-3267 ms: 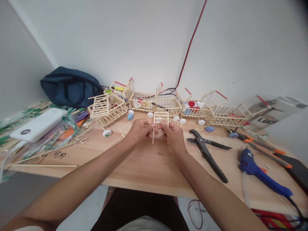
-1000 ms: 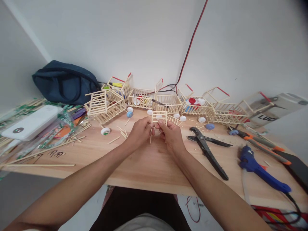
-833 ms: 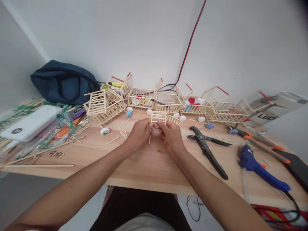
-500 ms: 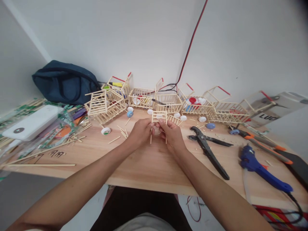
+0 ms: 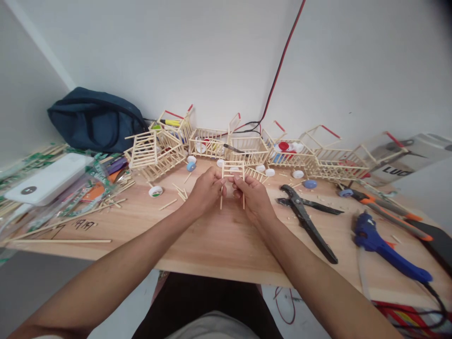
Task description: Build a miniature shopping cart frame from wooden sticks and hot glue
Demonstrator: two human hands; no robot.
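Note:
Between my two hands is a small ladder-like frame of thin wooden sticks [image 5: 233,163], its rungs at the far end and two bare legs pointing toward me. My left hand [image 5: 209,188] is closed on the frame's left side stick. On the right side, my right hand [image 5: 251,190] pinches the frame with thumb and fingers. Just beyond it stand several little stick carts [image 5: 247,149] with bottle-cap wheels and red-tipped handles. Another slatted stick panel [image 5: 257,175] lies partly hidden behind my right hand.
Black cutting pliers [image 5: 307,223] and a blue glue gun [image 5: 386,252] lie to the right, near orange-handled pliers [image 5: 399,216]. Left are a white power bank [image 5: 49,179], loose sticks [image 5: 63,241] and a dark blue bag [image 5: 97,120]. Stick offcuts [image 5: 168,205] lie left of my hands.
My left hand's fingers have shifted slightly along the frame's side. The frame stays held in nearly the same spot, and the whole view has moved a little.

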